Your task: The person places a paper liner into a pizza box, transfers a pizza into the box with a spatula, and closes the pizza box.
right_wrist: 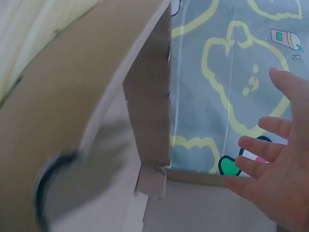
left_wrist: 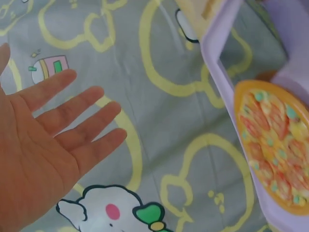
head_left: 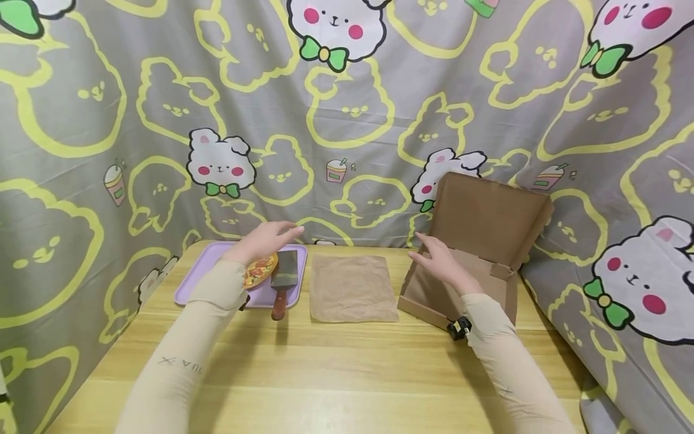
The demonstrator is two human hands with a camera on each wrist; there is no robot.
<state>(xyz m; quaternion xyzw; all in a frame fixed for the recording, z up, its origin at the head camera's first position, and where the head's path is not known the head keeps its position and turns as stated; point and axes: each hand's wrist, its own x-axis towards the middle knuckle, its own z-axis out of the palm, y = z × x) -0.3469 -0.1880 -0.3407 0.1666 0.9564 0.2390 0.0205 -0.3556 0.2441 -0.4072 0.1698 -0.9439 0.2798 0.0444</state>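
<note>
My left hand (head_left: 264, 241) hovers over the lavender tray (head_left: 187, 289), its fingers extended and holding nothing; the left wrist view shows the same palm (left_wrist: 43, 145) with fingers spread. Partly hidden below it lies a toy pizza (head_left: 262, 271), which shows its orange crust at the right of the left wrist view. Beside the pizza, a pizza server (head_left: 285, 271) rests on the tray with its wooden handle over the near rim. Above the open cardboard pizza box (head_left: 417, 307), my right hand (head_left: 441, 262) is held with straight fingers, touching nothing visible.
Between tray and box, a square of brown paper (head_left: 353, 289) lies flat on the wooden table (head_left: 325, 374). The box lid (head_left: 488, 217) stands raised at the back right. A grey patterned curtain (head_left: 358, 157) closes off the back and sides.
</note>
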